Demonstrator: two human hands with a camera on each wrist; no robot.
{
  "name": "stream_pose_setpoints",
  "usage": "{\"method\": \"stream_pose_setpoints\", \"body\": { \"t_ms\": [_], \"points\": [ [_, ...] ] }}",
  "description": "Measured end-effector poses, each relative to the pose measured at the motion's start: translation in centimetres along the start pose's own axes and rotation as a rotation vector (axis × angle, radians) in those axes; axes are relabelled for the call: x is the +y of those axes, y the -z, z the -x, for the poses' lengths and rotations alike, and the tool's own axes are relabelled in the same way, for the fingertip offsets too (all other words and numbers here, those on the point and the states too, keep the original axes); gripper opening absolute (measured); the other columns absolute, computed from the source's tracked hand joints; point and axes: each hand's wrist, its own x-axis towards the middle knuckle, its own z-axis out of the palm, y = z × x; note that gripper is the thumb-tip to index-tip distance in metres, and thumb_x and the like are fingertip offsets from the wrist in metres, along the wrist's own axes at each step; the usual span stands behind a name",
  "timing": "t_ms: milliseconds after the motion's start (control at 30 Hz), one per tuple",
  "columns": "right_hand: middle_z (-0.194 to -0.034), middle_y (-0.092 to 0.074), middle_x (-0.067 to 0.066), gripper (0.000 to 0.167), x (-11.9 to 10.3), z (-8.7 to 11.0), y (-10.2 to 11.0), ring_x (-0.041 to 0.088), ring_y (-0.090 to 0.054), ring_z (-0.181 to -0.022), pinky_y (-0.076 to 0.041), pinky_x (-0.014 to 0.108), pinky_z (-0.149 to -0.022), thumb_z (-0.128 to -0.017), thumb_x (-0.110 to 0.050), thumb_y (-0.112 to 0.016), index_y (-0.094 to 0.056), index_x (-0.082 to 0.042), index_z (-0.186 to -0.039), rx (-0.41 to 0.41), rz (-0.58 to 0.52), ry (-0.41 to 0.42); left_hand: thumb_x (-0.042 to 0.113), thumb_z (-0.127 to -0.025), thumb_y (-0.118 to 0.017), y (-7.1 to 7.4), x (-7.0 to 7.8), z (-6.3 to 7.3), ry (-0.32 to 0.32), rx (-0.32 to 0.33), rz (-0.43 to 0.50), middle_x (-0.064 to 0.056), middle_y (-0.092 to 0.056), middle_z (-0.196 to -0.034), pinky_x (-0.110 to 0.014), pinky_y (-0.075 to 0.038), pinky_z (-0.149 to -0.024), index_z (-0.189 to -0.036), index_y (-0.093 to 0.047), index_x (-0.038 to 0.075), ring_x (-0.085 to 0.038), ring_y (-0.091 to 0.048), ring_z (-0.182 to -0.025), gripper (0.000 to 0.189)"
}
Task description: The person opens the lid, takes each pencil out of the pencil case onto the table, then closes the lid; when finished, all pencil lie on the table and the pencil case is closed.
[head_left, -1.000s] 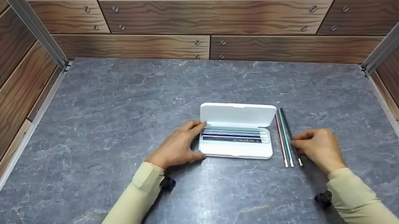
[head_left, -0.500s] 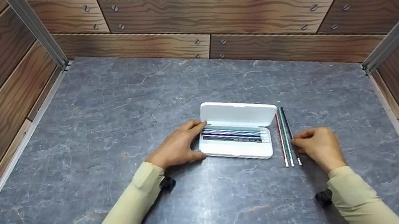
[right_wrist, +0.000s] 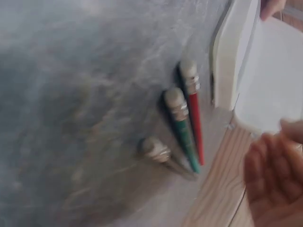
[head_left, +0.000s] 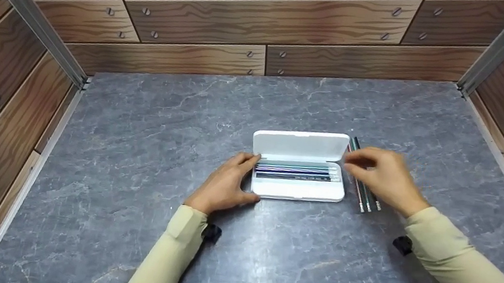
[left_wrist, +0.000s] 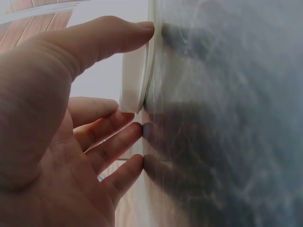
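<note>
An open white pencil case [head_left: 296,193] lies on the table with its lid [head_left: 300,145] raised. Several pencils [head_left: 293,170], blue, teal and dark, lie side by side in its back part. My left hand [head_left: 224,183] holds the case's left end, thumb [left_wrist: 135,35] on the near side and index finger at the far corner. Over three loose pencils hovers my right hand [head_left: 390,178], fingers bent loosely and nothing seen between them. A red pencil [right_wrist: 197,125], a green pencil [right_wrist: 184,135] and a black pencil [head_left: 356,143] lie there, partly hidden by that hand, white erasers towards me.
Grey marbled table top [head_left: 137,147] stretches around the case. Wood-patterned panels [head_left: 266,15] close off the back and both sides, with metal posts [head_left: 500,46] in the back corners. Each wrist carries a small black camera [head_left: 211,233].
My right hand has left the black pencil's side and moved left and up across the loose pencils, towards the case's right edge. The left hand and case have stayed put.
</note>
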Motion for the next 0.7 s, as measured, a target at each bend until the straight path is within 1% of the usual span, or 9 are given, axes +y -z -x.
{"method": "stream_pose_setpoints", "body": {
  "t_ms": [33,100,167,200,233,333,433,533,700],
  "points": [
    [-0.113,-0.086,0.013,0.021,-0.3,-0.2,-0.4,0.029,-0.080,-0.101,-0.059,0.016,-0.090,-0.096,-0.006,-0.085,-0.086,-0.004,-0.117,-0.019,-0.006,0.055,0.028,-0.089,-0.095,0.0,0.0,0.0,0.000,0.001,-0.002,-0.012,-0.053,-0.167,-0.050,-0.042,-0.134,-0.172,-0.042,0.004,-0.033,-0.051,-0.158,0.101],
    [-0.113,-0.086,0.011,0.023,-0.7,-0.5,-1.2,0.030,-0.081,-0.102,-0.064,0.029,-0.094,-0.094,-0.002,-0.086,-0.086,-0.004,-0.118,-0.071,-0.001,0.156,0.029,-0.089,-0.095,0.0,0.0,0.0,-0.001,0.002,-0.005,-0.012,-0.053,-0.168,-0.050,-0.042,-0.134,-0.172,-0.042,0.004,-0.034,-0.050,-0.158,0.101],
    [-0.113,-0.086,0.010,0.024,-1.0,-0.7,-1.9,0.030,-0.081,-0.103,-0.067,0.042,-0.095,-0.093,-0.001,-0.086,-0.086,-0.003,-0.118,-0.132,0.014,0.241,0.029,-0.089,-0.095,0.0,0.0,0.0,-0.003,0.003,-0.008,-0.012,-0.053,-0.167,-0.050,-0.042,-0.134,-0.172,-0.042,0.004,-0.033,-0.051,-0.157,0.101],
    [-0.113,-0.086,0.010,0.025,-1.0,-0.8,-2.3,0.030,-0.081,-0.104,-0.067,0.047,-0.095,-0.093,0.000,-0.086,-0.086,-0.003,-0.118,-0.166,0.025,0.271,0.029,-0.089,-0.095,0.0,0.1,0.0,-0.006,0.002,-0.008,-0.012,-0.054,-0.167,-0.050,-0.042,-0.134,-0.172,-0.042,0.003,-0.033,-0.051,-0.157,0.102],
    [-0.113,-0.085,0.009,0.024,-1.1,-1.0,-2.6,0.030,-0.081,-0.104,-0.066,0.049,-0.095,-0.093,-0.001,-0.086,-0.086,-0.003,-0.118,-0.199,0.039,0.296,0.028,-0.089,-0.095,-0.1,0.1,0.0,-0.007,0.001,-0.006,-0.012,-0.054,-0.167,-0.050,-0.043,-0.133,-0.172,-0.042,0.003,-0.033,-0.052,-0.157,0.101],
    [-0.112,-0.085,0.011,0.023,-1.2,-1.2,-3.5,0.030,-0.081,-0.105,-0.066,0.051,-0.095,-0.094,-0.002,-0.086,-0.085,-0.002,-0.117,-0.275,0.087,0.348,0.028,-0.089,-0.094,-0.2,0.1,0.0,-0.011,-0.004,-0.001,-0.012,-0.054,-0.166,-0.049,-0.043,-0.133,-0.172,-0.041,0.003,-0.033,-0.052,-0.156,0.102],
    [-0.112,-0.083,0.012,0.021,-1.3,-1.4,-4.0,0.030,-0.080,-0.106,-0.066,0.051,-0.095,-0.096,-0.001,-0.084,-0.085,-0.003,-0.116,-0.317,0.125,0.363,0.027,-0.089,-0.094,-0.2,0.1,0.0,-0.010,-0.006,0.007,-0.012,-0.054,-0.167,-0.049,-0.043,-0.133,-0.172,-0.041,0.003,-0.033,-0.052,-0.156,0.102],
    [-0.112,-0.083,0.012,0.020,-1.3,-1.5,-4.2,0.031,-0.080,-0.107,-0.066,0.050,-0.096,-0.097,0.001,-0.082,-0.085,-0.003,-0.116,-0.331,0.145,0.376,0.027,-0.089,-0.094,-0.1,0.0,0.0,-0.013,-0.002,0.010,-0.012,-0.053,-0.167,-0.049,-0.043,-0.134,-0.172,-0.041,0.003,-0.033,-0.052,-0.156,0.102],
    [-0.111,-0.081,0.012,0.019,-1.5,-1.7,-4.5,0.030,-0.079,-0.105,-0.067,0.049,-0.094,-0.097,0.003,-0.080,-0.085,-0.002,-0.114,-0.324,0.166,0.430,0.027,-0.089,-0.093,0.0,-0.1,-0.1,-0.021,0.009,0.005,-0.012,-0.054,-0.166,-0.049,-0.043,-0.133,-0.172,-0.041,0.002,-0.033,-0.053,-0.155,0.101]
  ]
}}
